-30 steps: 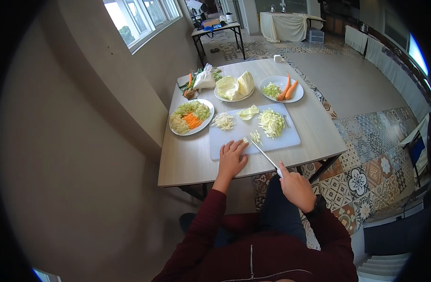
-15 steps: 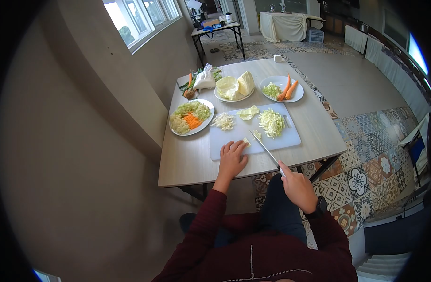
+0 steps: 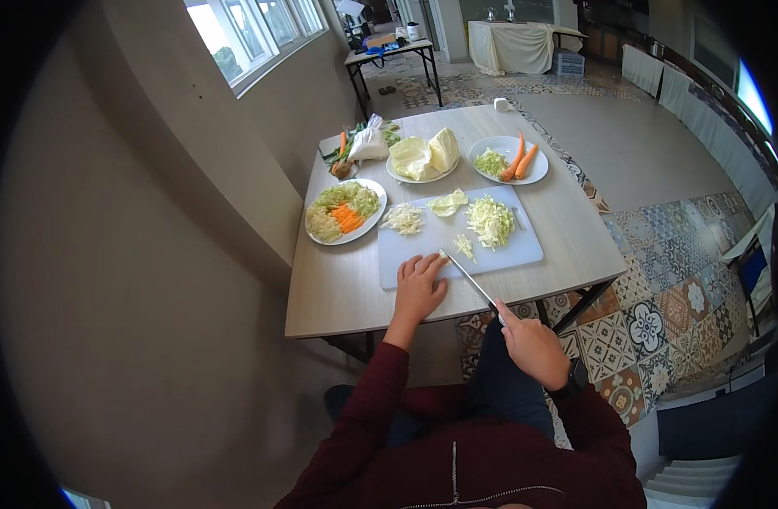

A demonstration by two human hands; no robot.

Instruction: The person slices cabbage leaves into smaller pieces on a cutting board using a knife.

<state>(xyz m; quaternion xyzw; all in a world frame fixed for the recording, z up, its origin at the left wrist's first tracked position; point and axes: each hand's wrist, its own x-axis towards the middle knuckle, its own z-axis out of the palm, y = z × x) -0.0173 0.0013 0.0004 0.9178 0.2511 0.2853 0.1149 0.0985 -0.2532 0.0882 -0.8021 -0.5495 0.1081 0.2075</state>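
On the table, far L: plate of shredded veg w/ carrot strips mid-pile. Cutting board next, pale shreds on its L side. Then the left hand: palm down, fingers mostly extended, tips on a small cabbage piece toward board's near edge, pressing, not wrapped round it. Piece mostly hidden; exact shape unclear. Prob. light, crisp, a bit slick if damp; best pinned from above, tips tucked back b/c blade's so close. Loose leaf lies behind, likely floppy. Knife slants in from R, tip just beside L fingertips; contact w/ piece: can't tell. Few cut bits, then big shredded heap, prob. springy, scatters easily. The right hand is closed round knife handle, off board's near edge; handle's the place to hold, blade's thin & stiff.
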